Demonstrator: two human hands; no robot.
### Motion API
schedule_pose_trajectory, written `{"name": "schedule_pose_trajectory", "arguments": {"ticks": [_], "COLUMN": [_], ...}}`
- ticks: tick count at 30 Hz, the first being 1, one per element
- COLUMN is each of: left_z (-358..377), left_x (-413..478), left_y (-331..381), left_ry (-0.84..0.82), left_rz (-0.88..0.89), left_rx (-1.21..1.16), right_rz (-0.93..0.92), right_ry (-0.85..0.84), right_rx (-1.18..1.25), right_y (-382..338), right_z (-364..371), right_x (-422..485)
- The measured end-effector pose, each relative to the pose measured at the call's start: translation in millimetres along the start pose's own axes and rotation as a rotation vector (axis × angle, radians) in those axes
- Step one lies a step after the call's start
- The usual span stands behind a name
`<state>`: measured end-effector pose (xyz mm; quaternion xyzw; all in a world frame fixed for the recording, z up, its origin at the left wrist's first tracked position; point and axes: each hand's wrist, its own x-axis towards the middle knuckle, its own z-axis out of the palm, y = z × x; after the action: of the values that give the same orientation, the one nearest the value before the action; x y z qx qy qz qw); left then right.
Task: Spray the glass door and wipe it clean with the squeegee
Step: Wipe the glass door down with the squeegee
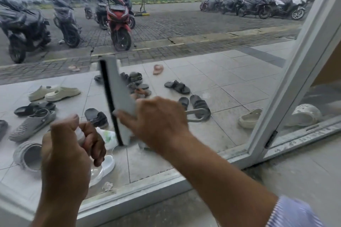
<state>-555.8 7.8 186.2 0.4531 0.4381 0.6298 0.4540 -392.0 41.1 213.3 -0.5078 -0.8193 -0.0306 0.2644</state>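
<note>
Grey squeegee (118,94) tilted against glass door (203,51)

**Head camera — one view, close on the pane**

Single wide-angle view, worn on the person's head. It faces forward and down, looking through the glass door (184,46) from inside. The camera sits very near the glass, within arm's reach. The left hand (73,145) comes in low at left and the right hand (158,123) near centre, both from the bottom edge. The door frame (287,86) slants steeply across the right side and the bottom rail (147,186) runs at an angle. Beyond the glass the tiled porch (230,79) fills mid-frame — parked motorcycles (118,22) sit far off along the top.
</note>
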Motion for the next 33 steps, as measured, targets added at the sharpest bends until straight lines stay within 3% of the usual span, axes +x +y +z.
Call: {"name": "schedule_pose_trajectory", "arguments": {"ticks": [6, 9, 12, 17, 20, 25, 30, 33], "left_z": [22.8, 36.0, 46.0, 48.0, 50.3, 54.6, 54.8, 56.1], "left_x": [-0.9, -6.5, -13.9, -16.8, -16.1, -10.3, -5.8, -7.3], "left_y": [-5.8, -6.8, -3.6, 0.2, -4.9, -13.8, -17.3, -17.6], "left_ry": [-0.005, -0.044, -0.065, -0.073, -0.081, -0.094, -0.12, -0.131], "left_rz": [0.106, 0.118, 0.182, 0.202, 0.191, 0.151, 0.121, 0.129], "left_rx": [0.182, 0.175, 0.23, 0.223, 0.212, 0.188, 0.209, 0.214], "right_rz": [0.358, 0.433, 0.388, 0.062, 0.08, 0.382, 0.795, 0.97], "right_ry": [0.093, 0.119, 0.146, 0.13, 0.174, 0.247, 0.231, 0.237], "right_rx": [0.033, 0.055, 0.092, 0.097, 0.025, 0.218, 0.854, 1.07], "right_y": [83.5, 95.1, 78.8, 25.8, 25.2, 73.6, 95.6, 86.6], "right_z": [-10.4, -5.1, -4.5, -10.3, -3.5, -3.9, 13.1, 35.8], "right_x": [-41.4, -48.9, -49.2, -22.4, -9.8, -35.5, -66.9, -76.4]}}
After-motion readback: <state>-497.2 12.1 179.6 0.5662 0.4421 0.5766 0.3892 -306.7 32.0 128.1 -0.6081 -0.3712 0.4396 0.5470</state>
